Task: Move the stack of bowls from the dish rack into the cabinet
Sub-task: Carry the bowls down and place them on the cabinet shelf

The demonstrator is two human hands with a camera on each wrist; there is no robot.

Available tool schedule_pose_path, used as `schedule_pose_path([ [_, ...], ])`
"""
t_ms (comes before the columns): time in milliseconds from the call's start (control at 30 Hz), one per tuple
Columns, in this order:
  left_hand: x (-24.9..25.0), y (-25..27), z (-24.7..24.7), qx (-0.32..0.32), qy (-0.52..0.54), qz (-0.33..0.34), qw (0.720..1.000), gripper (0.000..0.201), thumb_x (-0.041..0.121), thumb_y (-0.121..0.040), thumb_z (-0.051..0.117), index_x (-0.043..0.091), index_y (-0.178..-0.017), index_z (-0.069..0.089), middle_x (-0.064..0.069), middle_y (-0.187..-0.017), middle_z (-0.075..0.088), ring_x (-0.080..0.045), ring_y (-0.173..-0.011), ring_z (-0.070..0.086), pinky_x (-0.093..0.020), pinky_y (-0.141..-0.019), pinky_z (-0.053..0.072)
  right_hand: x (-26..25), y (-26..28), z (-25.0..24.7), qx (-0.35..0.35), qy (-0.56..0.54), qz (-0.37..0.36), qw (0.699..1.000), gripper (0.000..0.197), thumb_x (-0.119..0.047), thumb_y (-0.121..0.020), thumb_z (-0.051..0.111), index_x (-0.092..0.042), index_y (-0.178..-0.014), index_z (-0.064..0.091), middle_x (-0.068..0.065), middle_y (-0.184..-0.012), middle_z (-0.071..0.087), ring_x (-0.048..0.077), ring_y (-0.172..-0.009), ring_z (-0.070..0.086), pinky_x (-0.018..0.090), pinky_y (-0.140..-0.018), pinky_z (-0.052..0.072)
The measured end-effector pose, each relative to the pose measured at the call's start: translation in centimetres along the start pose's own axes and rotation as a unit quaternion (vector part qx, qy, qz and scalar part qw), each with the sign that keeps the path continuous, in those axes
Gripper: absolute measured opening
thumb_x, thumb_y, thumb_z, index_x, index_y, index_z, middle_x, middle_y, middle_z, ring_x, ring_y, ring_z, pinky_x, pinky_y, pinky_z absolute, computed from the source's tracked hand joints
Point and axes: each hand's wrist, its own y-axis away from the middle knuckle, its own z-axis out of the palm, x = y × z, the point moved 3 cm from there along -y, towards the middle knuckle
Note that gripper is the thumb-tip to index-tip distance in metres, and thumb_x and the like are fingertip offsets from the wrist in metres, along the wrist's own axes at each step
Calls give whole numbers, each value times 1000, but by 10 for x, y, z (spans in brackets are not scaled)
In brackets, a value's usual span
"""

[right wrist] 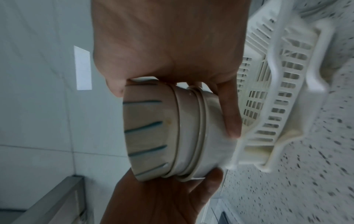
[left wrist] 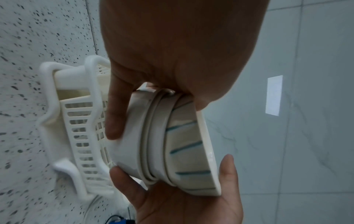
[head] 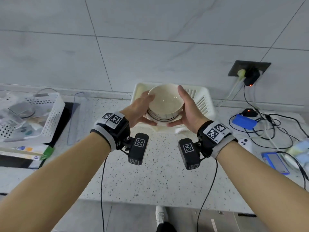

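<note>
A stack of cream bowls [head: 164, 104], the top one with blue stripes on its side [left wrist: 187, 145], is held between both hands just above the white dish rack [head: 200, 101]. My left hand [head: 141, 108] grips the left side, thumb on the rim and fingers under the base. On the opposite side my right hand [head: 188, 109] grips the stack the same way. The left wrist view shows the left hand [left wrist: 172, 53] above the stack and the right hand [left wrist: 182, 204] below it, with the rack [left wrist: 76, 121] behind. The right wrist view shows the bowls [right wrist: 162, 136] clear of the rack [right wrist: 277, 91]. No cabinet is in view.
The rack sits on a speckled countertop [head: 150, 164] against a tiled wall. A white perforated basket [head: 33, 113] with clutter stands at the left. Cables, a blue box [head: 244, 121] and a wall socket [head: 249, 71] are at the right.
</note>
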Motion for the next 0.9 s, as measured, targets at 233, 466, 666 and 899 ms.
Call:
schedule_pose_path([
  [233, -41, 100, -1, -24, -29, -6, 999, 45, 44, -103, 34, 23, -143, 34, -19, -132, 47, -41, -108, 60, -48, -72, 62, 28, 98, 47, 21, 30, 14, 999, 55, -73, -96, 29, -32, -110, 64, 6, -111, 71, 30, -109, 68, 63, -87, 59],
  [466, -98, 160, 16, -43, -31, -22, 998, 42, 43, -103, 32, 24, -140, 34, -14, -122, 53, -33, -99, 65, -46, -72, 63, 80, 157, 60, 36, 33, 66, 997, 58, -75, -94, 33, -30, -114, 63, 10, -117, 70, 31, -109, 69, 61, -84, 61],
  [666, -159, 193, 42, -34, -31, -56, 997, 45, 44, -102, 32, 21, -141, 34, -17, -127, 51, -37, -104, 63, -49, -73, 63, 142, 194, 57, 30, 29, 97, 994, 54, -74, -95, 31, -34, -110, 64, 6, -115, 71, 28, -111, 69, 60, -86, 61],
  [899, -251, 231, 108, -25, 10, -108, 994, 45, 45, -102, 35, 24, -142, 37, -14, -129, 49, -38, -109, 60, -55, -75, 61, 244, 251, 19, 46, 22, 126, 991, 69, -80, -87, 37, -32, -134, 54, 10, -133, 61, 31, -115, 66, 51, -70, 65],
])
